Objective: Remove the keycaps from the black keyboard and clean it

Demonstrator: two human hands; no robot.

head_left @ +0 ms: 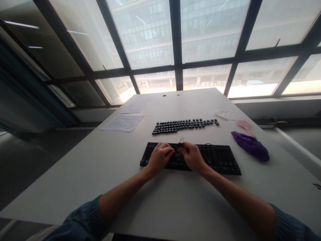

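While both hands work at mid-worktop, the surrounding items lie as follows, nearest first. Bare worktop (175,201) fills the area between the person and the hands. A black keyboard (218,160) lies directly under both hands and extends well past the right hand's outer side. A purple cloth (250,145) is bunched to the right of the right hand, just off the keyboard's far right corner. Loose black keycaps (183,125) are laid out in rows just beyond the hands, apart from the keyboard. A pink brush (244,125) and a white cloth (225,114) lie farther out on the right. Paper sheets (122,122) lie beyond and to the left of the left hand. Nothing stands between the hands and the keycap rows.

The right hand (192,156) has its fingertips pinched together on a wire keycap puller (182,138), which stands upright between the two hands with its loops pointing away from the person. The left hand (160,157) rests on the keyboard with fingers curled, tips just beside the puller; whether it grips anything cannot be determined.

Both hands are palm-down, knuckles up, almost touching. The forearms are bare and converge from the near edge, with blue sleeves (82,224) pushed back.
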